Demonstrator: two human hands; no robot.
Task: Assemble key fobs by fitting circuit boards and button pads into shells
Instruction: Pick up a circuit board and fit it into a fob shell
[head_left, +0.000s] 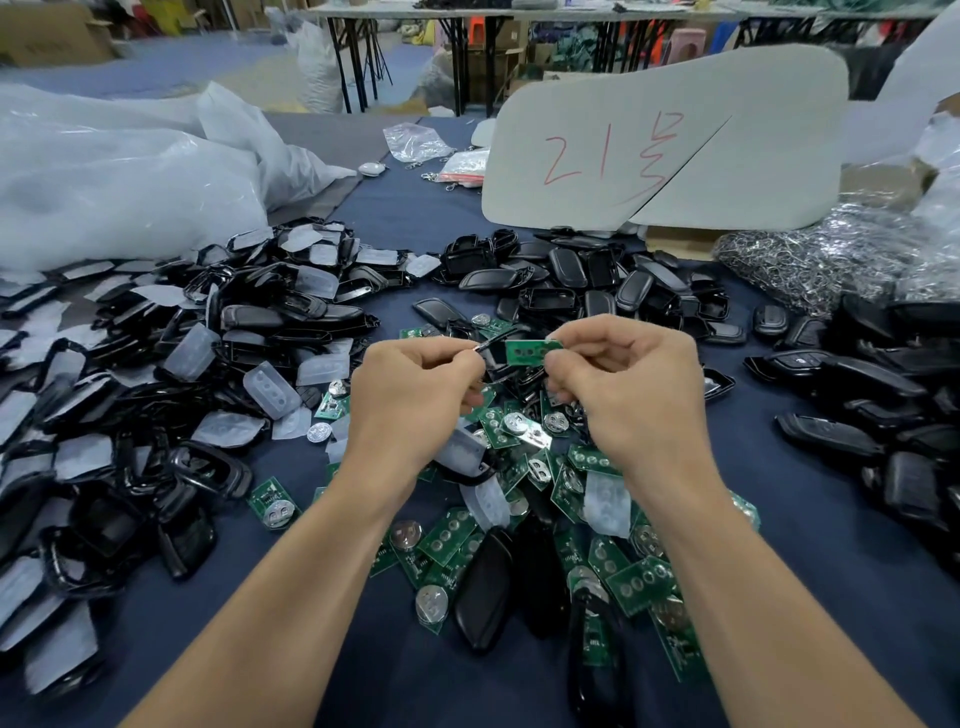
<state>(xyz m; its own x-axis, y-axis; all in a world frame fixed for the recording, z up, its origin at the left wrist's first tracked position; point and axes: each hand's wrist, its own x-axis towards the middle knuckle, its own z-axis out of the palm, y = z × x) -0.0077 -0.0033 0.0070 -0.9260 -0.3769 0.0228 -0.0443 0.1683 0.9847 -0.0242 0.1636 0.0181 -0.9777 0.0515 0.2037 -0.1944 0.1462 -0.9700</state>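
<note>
Forearms (291, 597) converge: left hand (410, 400) grips shell (496, 359), right hand (628, 395) pinches circuit board (532, 351) alongside.

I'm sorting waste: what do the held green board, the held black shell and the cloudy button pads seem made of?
Green board: likely fibreglass laminate, matt, round metal contacts. Black shell: glossy moulded plastic, shows highlights. Button pads: probably silicone, milky translucent.

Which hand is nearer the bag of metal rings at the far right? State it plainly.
Right. The right hand, pinching a green circuit board, is below-left of the bag of metal rings; the left hand, holding a black shell, sits farther left, beyond the right hand.
</note>
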